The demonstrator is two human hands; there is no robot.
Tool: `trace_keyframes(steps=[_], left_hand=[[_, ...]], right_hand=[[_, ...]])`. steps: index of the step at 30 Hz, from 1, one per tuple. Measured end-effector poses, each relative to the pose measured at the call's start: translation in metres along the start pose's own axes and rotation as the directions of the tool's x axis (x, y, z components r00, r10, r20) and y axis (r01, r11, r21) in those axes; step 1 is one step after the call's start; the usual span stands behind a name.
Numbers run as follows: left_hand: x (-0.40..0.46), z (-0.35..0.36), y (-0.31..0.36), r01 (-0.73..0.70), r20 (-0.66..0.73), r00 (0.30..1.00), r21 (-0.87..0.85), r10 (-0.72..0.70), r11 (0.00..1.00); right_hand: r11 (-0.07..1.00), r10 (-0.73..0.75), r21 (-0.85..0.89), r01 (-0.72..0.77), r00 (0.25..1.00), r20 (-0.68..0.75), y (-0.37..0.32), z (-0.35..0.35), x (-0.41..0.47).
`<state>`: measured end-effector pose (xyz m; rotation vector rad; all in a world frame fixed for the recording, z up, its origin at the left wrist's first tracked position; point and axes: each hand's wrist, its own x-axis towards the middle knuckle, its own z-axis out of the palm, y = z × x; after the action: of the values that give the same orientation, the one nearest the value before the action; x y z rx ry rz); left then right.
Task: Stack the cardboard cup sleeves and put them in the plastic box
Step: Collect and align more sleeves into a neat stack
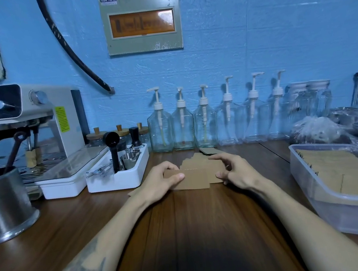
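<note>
1. Head view, and the only one: the person stands at a wooden counter (197,232) with both hands out at twelve o'clock, working a loose bunch of cardboard sleeves (197,178) that lies flat on the wood.
2. Left hand (164,180) is pinching the left end of the front sleeve, thumb on top and fingers curled behind it.
3. Right hand (235,171) holds the right end of the bunch, with the forefinger stretched along the top edge and the thumb low on the near side; it is gripping, not spread.
4. The sleeves are fanned and uneven, edges stepped toward eleven and one o'clock, and one more sleeve (210,150) lies apart at twelve o'clock near the pump bottles (182,126).
5. The plastic box (335,202) sits at three o'clock and already holds flat sleeves (340,169) in rows.
6. My judgement of the step is squaring the bunch. It would go best by standing the sleeves on their long edge, loosening both grips slightly, and tapping them on the counter so the edges line up, then pressing from both ends.
7. The stray sleeve wants gathering before the carry to the box.
8. A slack grip during the carry could let the fan slide apart again.
</note>
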<state>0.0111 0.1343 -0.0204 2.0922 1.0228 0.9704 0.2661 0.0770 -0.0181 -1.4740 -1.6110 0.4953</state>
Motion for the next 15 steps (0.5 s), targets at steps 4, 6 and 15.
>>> trace_keyframes(steps=[4, 6, 15], left_hand=[[-0.002, 0.007, 0.001, 0.045, -0.018, 0.999, 0.150, -0.043, 0.988], [-0.003, 0.008, 0.000, 0.021, -0.033, 0.999, 0.167, -0.016, 0.986], [-0.002, 0.012, -0.004, -0.126, 0.049, 0.992, 0.225, 0.118, 0.966]], right_hand=[[0.998, -0.046, 0.056, 0.040, 0.993, 0.111, -0.004, 0.006, -0.002], [0.995, -0.068, 0.078, 0.057, 0.987, 0.144, -0.009, 0.008, -0.004], [0.995, -0.084, 0.063, 0.072, 0.974, 0.210, -0.025, 0.015, -0.012]])
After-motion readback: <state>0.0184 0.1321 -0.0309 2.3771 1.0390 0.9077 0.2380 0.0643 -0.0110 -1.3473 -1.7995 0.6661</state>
